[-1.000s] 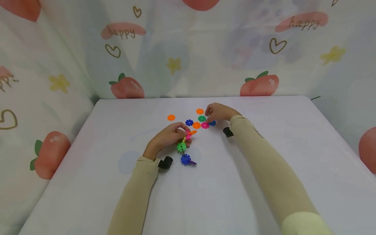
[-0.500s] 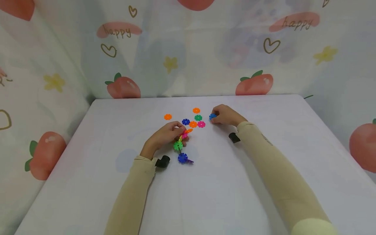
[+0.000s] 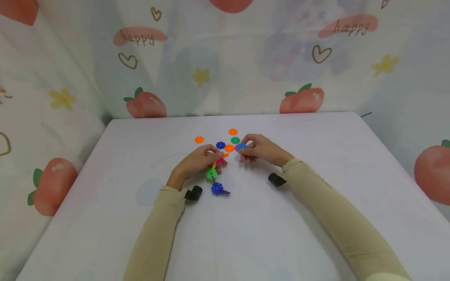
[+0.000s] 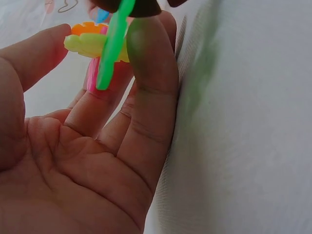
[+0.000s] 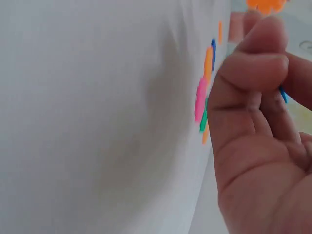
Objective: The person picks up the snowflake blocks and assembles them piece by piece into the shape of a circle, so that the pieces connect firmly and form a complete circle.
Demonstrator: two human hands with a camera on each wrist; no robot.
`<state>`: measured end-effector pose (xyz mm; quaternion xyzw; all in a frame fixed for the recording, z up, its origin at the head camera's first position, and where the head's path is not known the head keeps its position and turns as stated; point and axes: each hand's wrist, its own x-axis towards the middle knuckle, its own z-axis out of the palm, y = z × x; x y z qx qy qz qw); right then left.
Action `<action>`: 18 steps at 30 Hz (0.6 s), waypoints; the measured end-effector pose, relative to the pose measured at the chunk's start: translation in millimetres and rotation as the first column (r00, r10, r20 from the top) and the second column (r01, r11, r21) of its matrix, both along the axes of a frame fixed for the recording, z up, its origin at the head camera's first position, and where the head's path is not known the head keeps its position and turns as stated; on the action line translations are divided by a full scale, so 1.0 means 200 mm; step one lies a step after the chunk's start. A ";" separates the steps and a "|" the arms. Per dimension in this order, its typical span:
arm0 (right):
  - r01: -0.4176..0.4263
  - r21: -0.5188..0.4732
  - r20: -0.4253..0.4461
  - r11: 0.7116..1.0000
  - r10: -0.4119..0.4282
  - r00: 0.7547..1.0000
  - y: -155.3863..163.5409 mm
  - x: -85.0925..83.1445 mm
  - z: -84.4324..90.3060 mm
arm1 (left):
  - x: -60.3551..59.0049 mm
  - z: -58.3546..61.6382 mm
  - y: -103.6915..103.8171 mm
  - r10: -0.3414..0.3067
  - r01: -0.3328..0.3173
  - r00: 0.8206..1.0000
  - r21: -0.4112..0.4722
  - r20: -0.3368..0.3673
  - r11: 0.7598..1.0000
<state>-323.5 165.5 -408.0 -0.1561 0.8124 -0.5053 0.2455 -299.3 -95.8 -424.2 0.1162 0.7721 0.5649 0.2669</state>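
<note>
Left hand: my left hand [image 3: 197, 162] pinches the top of the snowflake chain [image 3: 215, 171] between thumb and fingers; the left wrist view shows the yellow and orange discs [image 4: 92, 41] at my fingertips.
Right hand: my right hand [image 3: 261, 150] pinches a single light blue disc [image 3: 241, 146], held just right of the chain's upper end and not yet touching it.
Where the chain is: near the middle of the desk [image 3: 316, 218], its lower end, a dark blue disc [image 3: 216, 188], resting on the cloth.
Which way it points: its long axis runs from me outward, leaning slightly right toward the loose discs [image 3: 229, 141].
How it handles: I judge these pieces light, stiff and thin, with slotted rims that grip by friction; the chain could flex or pop apart at a joint.
Where to hold: by the flat faces of the disc next to the joint, steadying close to it.
</note>
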 end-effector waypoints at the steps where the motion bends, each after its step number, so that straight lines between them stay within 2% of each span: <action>1: 0.003 -0.018 0.003 1.000 -0.003 1.000 -0.01 0.01 0.00 | 0.00 0.00 0.00 -0.004 0.004 1.000 -0.002 -0.004 1.000; 8: -0.015 -0.075 0.060 0.997 0.019 0.998 -0.10 0.09 -0.01 | 0.00 -0.01 0.00 -0.006 0.005 1.000 -0.016 -0.028 1.000; 14: 0.026 -0.046 0.067 0.999 -0.023 0.997 -0.12 0.11 -0.02 | 0.00 -0.01 0.01 -0.024 0.024 0.999 0.000 -0.041 1.000; 18: 0.060 -0.075 0.056 0.995 -0.056 0.997 -0.12 0.13 -0.02 | 0.01 -0.01 0.01 -0.027 0.027 0.999 -0.002 -0.043 1.000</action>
